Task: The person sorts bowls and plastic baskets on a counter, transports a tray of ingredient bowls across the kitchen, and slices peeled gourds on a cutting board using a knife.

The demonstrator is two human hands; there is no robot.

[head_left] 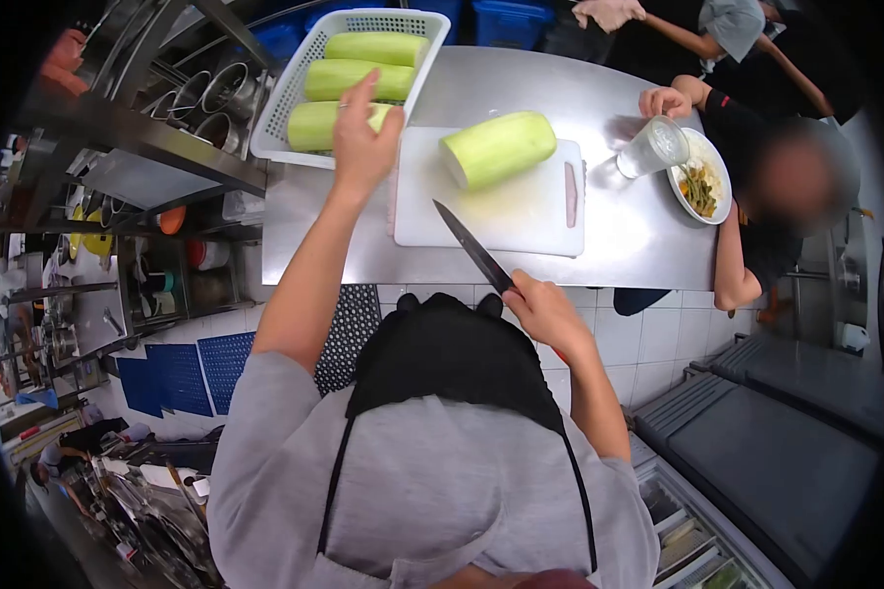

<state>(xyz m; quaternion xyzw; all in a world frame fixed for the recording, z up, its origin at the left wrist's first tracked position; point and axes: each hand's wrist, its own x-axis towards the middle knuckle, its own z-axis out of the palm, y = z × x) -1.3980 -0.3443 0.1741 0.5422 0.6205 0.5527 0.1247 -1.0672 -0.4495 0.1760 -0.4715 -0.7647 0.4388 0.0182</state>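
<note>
The fingers of the person's right hand point(550, 314) are wrapped around the handle of a long, dark-bladed knife point(469, 243), which slants across the bench's near edge with its tip over the cutting board. The fingers of the left hand point(365, 147) are loosely spread and grasp nothing, above the right side of a white perforated plastic basket point(290, 86); whether they touch the pale green gourd beneath is unclear. That basket sits at the bench's far left corner and holds three pale green, cylindrical gourds point(359, 79) in a row. Just to its right, a white rectangular plastic cutting board point(540, 221) with a slot handle lies in the middle of the bench. A thick, pale green gourd point(501, 149) rests slantwise on the half of the board toward the bench's far edge, a flat, pale end facing left. By the right edge of the shiny metal bench point(638, 236) are a clear drinking glass point(653, 147) and a white oval bowl point(723, 201) of food, with another person's hand point(664, 102) near the glass. White floor tiles point(619, 334) show below the near edge.
</note>
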